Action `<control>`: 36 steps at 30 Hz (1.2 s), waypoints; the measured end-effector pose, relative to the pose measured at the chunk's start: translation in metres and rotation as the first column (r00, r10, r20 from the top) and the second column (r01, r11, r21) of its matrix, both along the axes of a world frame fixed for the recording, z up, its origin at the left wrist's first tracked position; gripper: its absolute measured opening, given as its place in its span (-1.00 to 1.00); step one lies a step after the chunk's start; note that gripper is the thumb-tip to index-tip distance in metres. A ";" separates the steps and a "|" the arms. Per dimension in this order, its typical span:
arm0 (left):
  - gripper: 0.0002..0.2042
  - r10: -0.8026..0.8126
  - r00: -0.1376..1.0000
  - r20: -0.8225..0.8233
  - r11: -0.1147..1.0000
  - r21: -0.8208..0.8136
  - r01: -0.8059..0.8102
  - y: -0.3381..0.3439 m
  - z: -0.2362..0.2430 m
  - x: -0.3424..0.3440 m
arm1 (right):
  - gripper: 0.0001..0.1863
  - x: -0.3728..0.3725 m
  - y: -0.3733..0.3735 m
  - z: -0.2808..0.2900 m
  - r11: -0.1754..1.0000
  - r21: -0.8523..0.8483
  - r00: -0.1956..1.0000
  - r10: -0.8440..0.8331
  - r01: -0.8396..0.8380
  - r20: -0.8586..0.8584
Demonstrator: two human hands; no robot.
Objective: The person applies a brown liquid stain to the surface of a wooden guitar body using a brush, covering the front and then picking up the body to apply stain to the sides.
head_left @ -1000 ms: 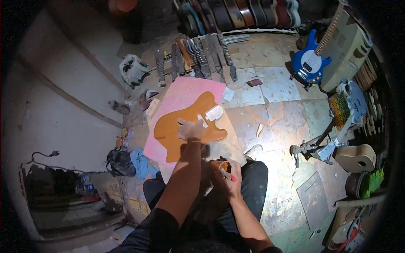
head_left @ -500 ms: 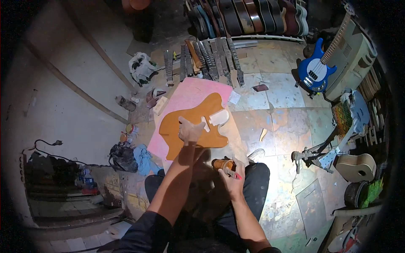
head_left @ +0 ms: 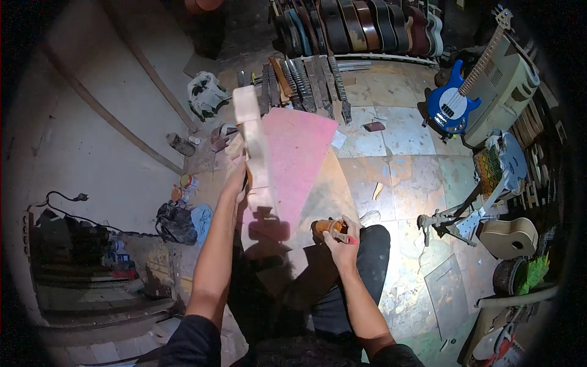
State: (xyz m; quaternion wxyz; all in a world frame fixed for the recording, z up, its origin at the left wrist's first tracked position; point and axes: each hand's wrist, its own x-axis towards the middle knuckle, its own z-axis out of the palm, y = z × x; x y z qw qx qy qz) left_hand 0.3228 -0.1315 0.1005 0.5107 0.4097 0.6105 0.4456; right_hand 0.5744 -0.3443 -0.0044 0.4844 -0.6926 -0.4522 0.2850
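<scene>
My left hand (head_left: 236, 177), its fingers partly hidden, grips a solid electric guitar body (head_left: 252, 140) from its left side. The body stands up on edge, so its pale, unpainted rim faces me and the orange-brown face is almost entirely out of sight. Below it lies a pink sheet (head_left: 299, 144) over a tan board (head_left: 330, 189). Over my right thigh, my right hand (head_left: 342, 246) is closed around a small amber-brown container (head_left: 328, 226). A slim tool with a pinkish-red end (head_left: 350, 240), possibly a brush, is held against the container in the same hand.
Several guitar necks (head_left: 312, 82) lie beyond the sheet, before a row of guitar bodies (head_left: 361, 27). A blue bass (head_left: 452, 104) leans at the far right. A metal stand (head_left: 440, 223) and an acoustic body (head_left: 510, 238) are on the right; dark bag (head_left: 177, 221) and blue cloth (head_left: 200, 221) at left.
The guitar body was lying flat, orange-brown face up, under my left hand; now that hand holds it raised on edge, farther left. My right hand keeps the container, shifted slightly.
</scene>
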 end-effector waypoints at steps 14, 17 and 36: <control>-0.72 -0.120 0.868 0.482 0.990 -0.009 0.142 0.027 -0.129 -0.065 | -0.28 -0.001 -0.007 -0.025 0.998 0.007 0.997 0.055 -0.054 -0.062; -0.54 -0.089 0.929 0.359 0.996 0.030 0.084 0.040 -0.168 -0.099 | -0.27 -0.014 -0.008 -0.022 0.997 0.001 0.994 0.074 -0.074 -0.084; -0.73 -0.099 0.961 0.259 0.988 -0.087 0.125 0.025 -0.096 -0.058 | -0.24 -0.009 -0.001 0.006 0.998 0.018 0.995 0.066 -0.068 0.079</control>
